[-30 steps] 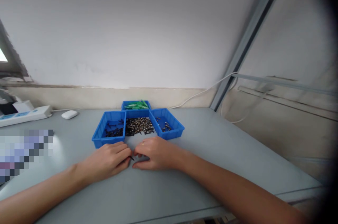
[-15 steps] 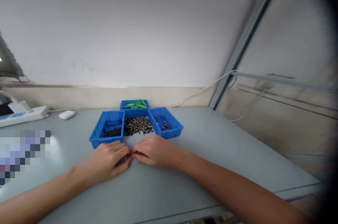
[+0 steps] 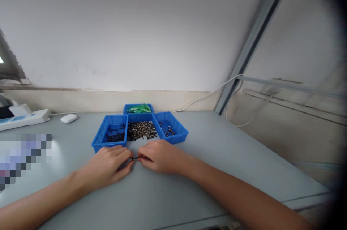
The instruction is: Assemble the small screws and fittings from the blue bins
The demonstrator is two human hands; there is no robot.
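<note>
Between my hands runs a thin black screw (image 3: 136, 158), its middle bare and both ends hidden by fingertips. My left hand (image 3: 112, 163) pinches the left end, and my right hand (image 3: 158, 156) pinches the other. Just beyond my left hand stands a blue bin (image 3: 99, 134) with black screws (image 3: 116, 136) in it. A pile of small brass-coloured and dark fasteners (image 3: 142, 128) lies in the middle, in front of my fingers. Past my right hand, another blue bin (image 3: 179, 137) holds a few small metal pieces (image 3: 170, 131).
Green slim pieces (image 3: 139, 108) fill a blue bin (image 3: 125, 109) at the back, near the wall. On the left are a white power strip (image 3: 35, 116) and a white rounded case (image 3: 68, 118). A metal post (image 3: 238, 65) rises at the right rear of the grey table (image 3: 217, 143).
My fingertips, almost touching before, are now slightly apart, and the black screw shows between them. My right hand has shifted a little to the right.
</note>
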